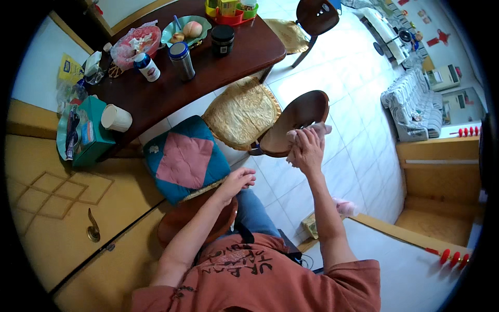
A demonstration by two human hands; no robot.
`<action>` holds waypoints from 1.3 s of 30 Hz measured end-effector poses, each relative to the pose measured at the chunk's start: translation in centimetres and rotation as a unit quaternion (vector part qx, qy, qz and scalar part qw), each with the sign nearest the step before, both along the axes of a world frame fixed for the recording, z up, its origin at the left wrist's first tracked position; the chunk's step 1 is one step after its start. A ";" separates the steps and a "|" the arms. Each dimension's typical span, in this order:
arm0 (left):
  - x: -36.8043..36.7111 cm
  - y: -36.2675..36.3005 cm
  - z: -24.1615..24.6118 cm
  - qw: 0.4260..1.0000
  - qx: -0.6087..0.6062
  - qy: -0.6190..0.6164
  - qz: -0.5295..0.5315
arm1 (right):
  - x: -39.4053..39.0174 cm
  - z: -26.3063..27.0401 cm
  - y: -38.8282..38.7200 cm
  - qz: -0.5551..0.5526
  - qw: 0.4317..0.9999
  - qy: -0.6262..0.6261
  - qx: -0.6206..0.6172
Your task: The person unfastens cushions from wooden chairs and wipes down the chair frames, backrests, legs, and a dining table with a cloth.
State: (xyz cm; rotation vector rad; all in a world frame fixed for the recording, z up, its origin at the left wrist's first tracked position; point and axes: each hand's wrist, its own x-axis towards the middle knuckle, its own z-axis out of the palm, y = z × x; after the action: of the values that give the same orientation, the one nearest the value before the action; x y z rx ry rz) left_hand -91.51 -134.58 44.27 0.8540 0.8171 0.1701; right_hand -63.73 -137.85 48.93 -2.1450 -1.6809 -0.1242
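Observation:
My right hand (310,151) grips a pale pink cloth (322,129) against the outer side of a dark wooden chair backrest (300,117). That chair carries a gold brocade seat cushion (242,111). My left hand (238,182) holds nothing, its fingers loosely bent and a little apart. It hovers near the corner of a teal and pink quilted cushion (185,156), which lies on a second chair. The brown backrest (202,222) of that second chair is partly covered by my left forearm.
A dark wooden table (156,91) bears a steel tumbler (182,64), a white bottle (147,67), a black jar (222,41), a paper cup (117,117) and a green tissue box (93,130). Behind it stands another chair (317,17). A wooden door (78,202) is at left, a sofa (413,103) far right.

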 end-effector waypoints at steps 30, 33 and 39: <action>24.5 -1.3 -5.2 0.791 0.495 0.359 -0.013 | 19.5 -9.3 15.3 0.440 0.788 -0.151 -0.404; 24.0 -1.5 -5.3 0.820 0.474 0.320 -0.037 | 19.7 -8.7 17.4 0.328 0.896 -0.081 -0.289; 23.7 -1.5 -5.3 0.834 0.467 0.290 -0.042 | 14.9 -15.3 12.3 0.369 0.755 0.042 -0.540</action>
State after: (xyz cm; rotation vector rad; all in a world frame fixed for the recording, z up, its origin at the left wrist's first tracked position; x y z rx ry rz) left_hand -67.86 -136.11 38.95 1.9318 1.2852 0.2415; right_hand -48.83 -125.56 33.60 -1.7293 -2.7728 1.4709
